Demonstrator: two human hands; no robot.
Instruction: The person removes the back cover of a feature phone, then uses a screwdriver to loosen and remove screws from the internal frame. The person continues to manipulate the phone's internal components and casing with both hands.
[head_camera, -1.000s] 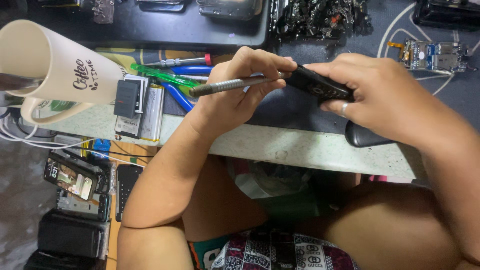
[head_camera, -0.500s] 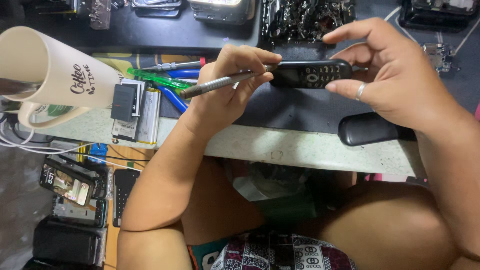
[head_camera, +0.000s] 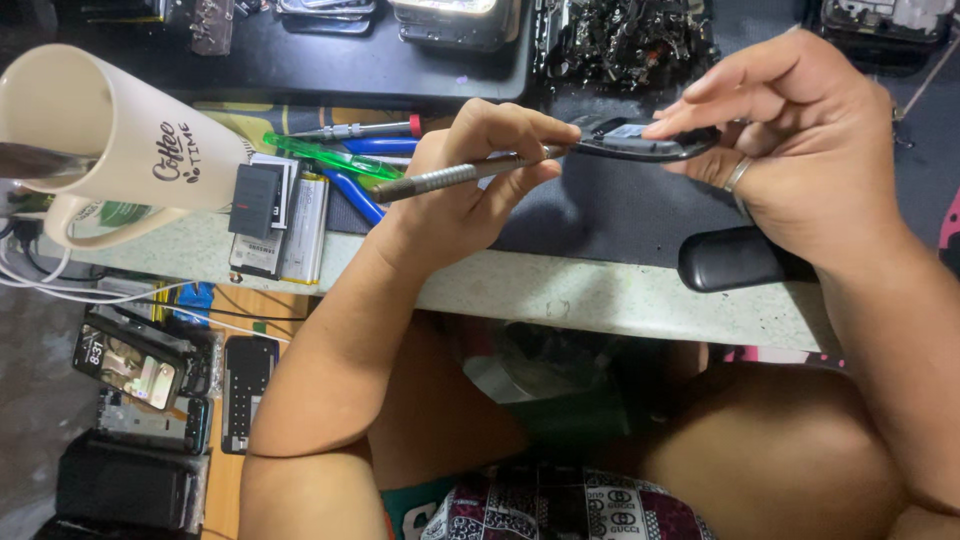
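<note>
My left hand (head_camera: 470, 180) grips a slim metal screwdriver (head_camera: 440, 180) with a knurled grey handle, its tip pointing right into the edge of a small black phone (head_camera: 640, 140). My right hand (head_camera: 800, 150), with a ring on one finger, holds that phone tilted on edge above a dark work mat (head_camera: 610, 215), fingers pinching its top and side. The phone's open back shows a pale inner part.
A cream mug (head_camera: 110, 140) lies at left beside flat batteries (head_camera: 280, 215), green and blue-handled tools (head_camera: 340, 160) and a red-tipped screwdriver (head_camera: 360, 130). A black oblong case (head_camera: 730, 260) sits by the bench edge. Loose black parts (head_camera: 630, 35) pile behind; phones (head_camera: 130, 365) lie below left.
My right hand has turned the phone from keypad-up to on its edge and lifted it slightly. The screwdriver tip now meets the phone's end.
</note>
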